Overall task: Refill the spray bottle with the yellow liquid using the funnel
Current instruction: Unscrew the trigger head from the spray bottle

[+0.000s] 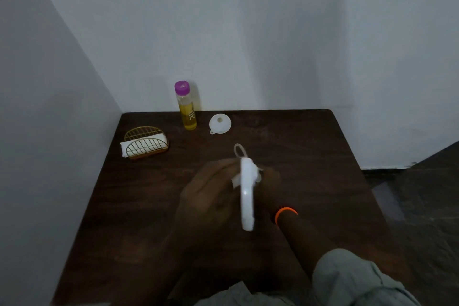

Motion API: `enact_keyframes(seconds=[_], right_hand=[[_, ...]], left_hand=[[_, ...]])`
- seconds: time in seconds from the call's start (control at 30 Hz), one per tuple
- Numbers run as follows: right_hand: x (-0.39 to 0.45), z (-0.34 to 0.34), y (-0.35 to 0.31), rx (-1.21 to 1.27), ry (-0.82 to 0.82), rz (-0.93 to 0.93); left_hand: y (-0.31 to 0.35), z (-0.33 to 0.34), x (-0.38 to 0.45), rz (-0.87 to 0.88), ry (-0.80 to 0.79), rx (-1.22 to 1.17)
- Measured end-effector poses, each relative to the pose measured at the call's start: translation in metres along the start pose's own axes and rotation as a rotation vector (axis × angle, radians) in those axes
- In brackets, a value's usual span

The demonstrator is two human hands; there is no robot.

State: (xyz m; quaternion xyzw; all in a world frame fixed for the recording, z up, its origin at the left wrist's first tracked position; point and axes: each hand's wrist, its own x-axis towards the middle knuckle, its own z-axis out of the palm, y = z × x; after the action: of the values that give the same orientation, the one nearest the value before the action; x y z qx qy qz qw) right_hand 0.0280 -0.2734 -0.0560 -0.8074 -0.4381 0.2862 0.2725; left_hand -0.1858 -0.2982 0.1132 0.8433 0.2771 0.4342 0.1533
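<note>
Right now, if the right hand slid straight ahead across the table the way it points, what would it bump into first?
Probably the small white plastic funnel lying on the dark wooden table. The right hand, holding the white spray bottle, points toward the wall. Depth is hard to judge, so it might pass just right of it.

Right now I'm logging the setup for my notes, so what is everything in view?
Dark brown wooden table: one, against the white walls.
Clear bottle of yellow liquid with purple cap: one, upright, far edge.
White plastic funnel: one, right of that bottle.
Gold wire napkin holder: one, with white napkins, far left.
White spray bottle: one, held above the table.
Orange wristband: one, right wrist.
Left hand: holds the spray bottle.
Right hand: grip on it too.
</note>
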Motion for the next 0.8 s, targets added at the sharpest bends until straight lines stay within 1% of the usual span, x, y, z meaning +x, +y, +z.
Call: enact_keyframes(seconds=[0.07,0.13,0.23,0.27,0.33,0.4,0.47,0.53,0.63,0.7,0.8], right_hand=[[-0.002,0.000,-0.003,0.023,0.052,-0.088],[-0.003,0.000,-0.003,-0.003,0.049,-0.095],[-0.002,0.000,-0.002,0.003,0.052,-0.096],[-0.003,0.000,-0.001,-0.003,0.047,-0.095],[-0.001,0.001,0.002,0.003,0.028,-0.104],[0.000,0.000,0.000,0.004,0.028,-0.103],[0.001,0.000,0.001,0.019,0.036,-0.103],[0.002,0.002,0.003,0.032,0.039,-0.109],[0.003,0.004,0.004,0.022,0.048,-0.123],[0.004,0.002,0.004,0.010,0.068,-0.135],[0.003,0.000,0.002,0.008,0.065,-0.161]], left_hand=[[-0.009,-0.005,-0.010,-0.195,0.064,-0.106],[-0.014,-0.009,-0.017,-0.344,0.188,-0.170],[-0.027,-0.015,-0.027,-0.519,0.400,-0.256],[-0.034,-0.019,-0.030,-0.572,0.431,-0.259],[-0.050,-0.022,-0.041,-0.660,0.436,-0.244],[-0.061,-0.020,-0.053,-0.773,0.501,-0.313],[-0.077,-0.012,-0.072,-0.822,0.548,-0.320],[-0.092,-0.005,-0.094,-0.838,0.502,-0.276],[-0.106,0.004,-0.116,-0.886,0.382,-0.160],[-0.107,0.007,-0.120,-0.962,0.251,-0.127],[-0.123,0.010,-0.130,-1.041,0.036,-0.164]])
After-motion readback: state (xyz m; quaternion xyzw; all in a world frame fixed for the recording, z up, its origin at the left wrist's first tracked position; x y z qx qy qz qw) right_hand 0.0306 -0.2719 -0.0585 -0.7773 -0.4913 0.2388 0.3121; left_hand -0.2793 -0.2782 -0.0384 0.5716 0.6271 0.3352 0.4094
